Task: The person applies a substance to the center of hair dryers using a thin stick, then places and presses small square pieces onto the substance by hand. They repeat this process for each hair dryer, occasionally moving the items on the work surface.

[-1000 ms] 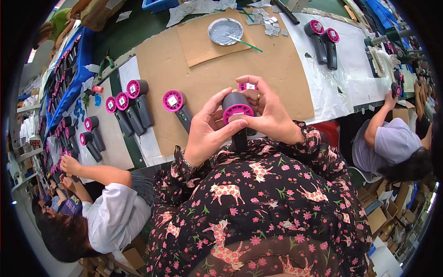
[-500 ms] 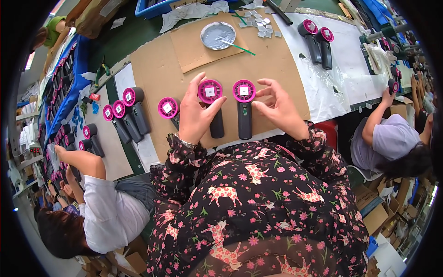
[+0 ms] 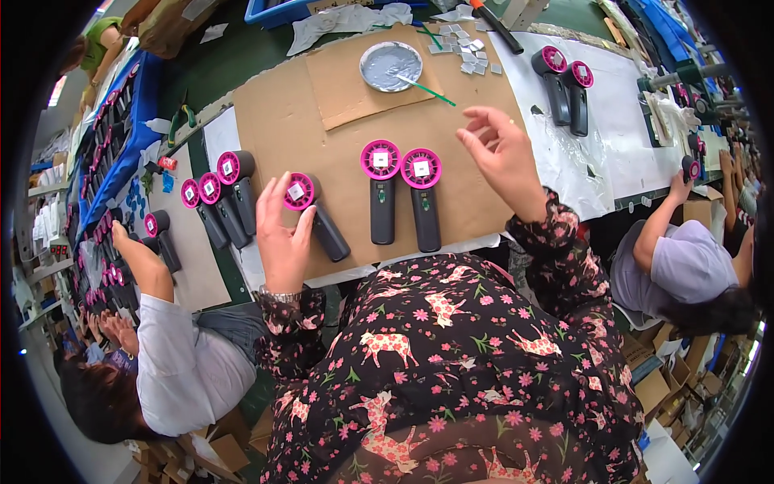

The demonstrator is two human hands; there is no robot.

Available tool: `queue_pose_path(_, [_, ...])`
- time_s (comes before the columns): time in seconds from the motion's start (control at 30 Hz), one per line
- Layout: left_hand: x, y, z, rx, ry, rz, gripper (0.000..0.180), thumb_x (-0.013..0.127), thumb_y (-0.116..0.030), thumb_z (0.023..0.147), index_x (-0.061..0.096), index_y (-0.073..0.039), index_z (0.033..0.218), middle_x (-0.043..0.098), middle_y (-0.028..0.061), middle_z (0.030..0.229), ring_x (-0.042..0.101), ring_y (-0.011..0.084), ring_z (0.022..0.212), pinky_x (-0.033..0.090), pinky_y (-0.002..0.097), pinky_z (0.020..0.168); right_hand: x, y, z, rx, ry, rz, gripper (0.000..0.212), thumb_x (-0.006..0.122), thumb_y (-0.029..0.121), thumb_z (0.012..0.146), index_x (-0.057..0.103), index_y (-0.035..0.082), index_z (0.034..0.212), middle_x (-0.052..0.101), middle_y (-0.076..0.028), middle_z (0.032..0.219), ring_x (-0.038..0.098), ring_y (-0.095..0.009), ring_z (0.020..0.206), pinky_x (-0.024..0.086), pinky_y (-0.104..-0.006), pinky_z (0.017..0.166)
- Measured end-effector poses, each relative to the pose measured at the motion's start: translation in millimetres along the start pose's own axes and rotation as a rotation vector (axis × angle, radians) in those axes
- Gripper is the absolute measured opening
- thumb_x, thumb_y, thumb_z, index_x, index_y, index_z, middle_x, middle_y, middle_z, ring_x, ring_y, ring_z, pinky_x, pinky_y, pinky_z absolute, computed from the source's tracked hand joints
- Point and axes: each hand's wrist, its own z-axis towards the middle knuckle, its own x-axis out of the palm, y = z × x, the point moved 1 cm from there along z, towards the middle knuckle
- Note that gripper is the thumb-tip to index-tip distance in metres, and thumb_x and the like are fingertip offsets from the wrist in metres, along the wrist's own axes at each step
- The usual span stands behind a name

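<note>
On the brown cardboard mat (image 3: 278, 109) lie two handheld fans side by side, a left one (image 3: 382, 202) and a right one (image 3: 425, 206). Both have a pink round grille with a white square label and a dark handle; their heads nearly touch. A third handheld fan (image 3: 329, 230) lies tilted to their left. My left hand (image 3: 282, 246) is at its head, thumb and fingers apart around the grille's edge; whether they touch it I cannot tell. Above the mat's right side, my right hand (image 3: 506, 165) hovers empty, fingers bent and apart from the thumb.
A bowl of grey paste (image 3: 390, 64) with a green stick stands at the back beside small square pieces (image 3: 472, 56). More fans lie left (image 3: 234, 194) and at the back right (image 3: 556, 85). Co-workers sit on the left (image 3: 193, 363) and right (image 3: 685, 258).
My left hand has gone left from the middle fan to the tilted one. My right hand has pulled away up and right. The two middle fans now lie closer together.
</note>
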Motion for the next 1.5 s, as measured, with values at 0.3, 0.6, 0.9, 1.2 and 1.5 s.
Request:
queue_pose_path(0.3, [18, -46, 28, 0.110, 0.045, -0.122, 0.074, 0.091, -0.035, 0.090, 0.062, -0.014, 0.156, 0.059, 0.0176, 0.157, 0.051, 0.0379, 0.151, 0.040, 0.0536, 0.127, 8, 16, 51, -0.206, -0.101, -0.484, 0.043, 0.085, 0.025, 0.098, 0.071, 0.008, 0.135, 0.077, -0.015, 0.107, 0.078, -0.027, 0.087, 0.061, -0.0399, 0.078])
queue_pose_path(0.6, [60, -103, 46, 0.597, 0.227, 0.100, 0.078, 0.092, -0.041, 0.085, 0.064, -0.016, 0.153, 0.068, 0.0069, 0.146, 0.058, 0.0308, 0.145, 0.041, 0.0588, 0.125, 9, 30, 80, -0.456, -0.211, -0.726, 0.023, 0.079, 0.023, 0.102, 0.080, 0.005, 0.115, 0.078, -0.014, 0.105, 0.076, -0.029, 0.084, 0.059, -0.0412, 0.078])
queue_pose_path(0.9, [65, -95, 40, 0.453, 0.216, 0.062, 0.071, 0.090, -0.043, 0.086, 0.068, -0.012, 0.146, 0.069, 0.0058, 0.137, 0.063, 0.0298, 0.133, 0.038, 0.0630, 0.127, -3, 22, 78, -0.194, -0.300, -0.267, 0.017, 0.080, 0.018, 0.100, 0.083, 0.001, 0.103, 0.074, -0.011, 0.087, 0.072, -0.023, 0.075, 0.056, -0.0363, 0.070])
queue_pose_path(1.2, [66, -95, 38, 0.492, 0.162, -0.007, 0.060, 0.087, -0.035, 0.091, 0.068, -0.011, 0.143, 0.068, 0.0065, 0.138, 0.061, 0.0291, 0.138, 0.035, 0.0659, 0.128, -9, 26, 69, -0.682, -0.252, -0.520, 0.015, 0.083, 0.015, 0.099, 0.081, 0.003, 0.106, 0.071, -0.008, 0.090, 0.070, -0.023, 0.072, 0.055, -0.0363, 0.067])
queue_pose_path(1.5, [69, -94, 36, 0.527, 0.163, -0.044, 0.054, 0.088, -0.031, 0.090, 0.071, -0.012, 0.137, 0.068, 0.0062, 0.139, 0.062, 0.0288, 0.137, 0.034, 0.0667, 0.129, -8, 22, 66, -0.437, -0.329, -0.302, 0.014, 0.083, 0.015, 0.100, 0.084, 0.003, 0.105, 0.069, -0.002, 0.083, 0.063, -0.012, 0.066, 0.050, -0.0297, 0.062])
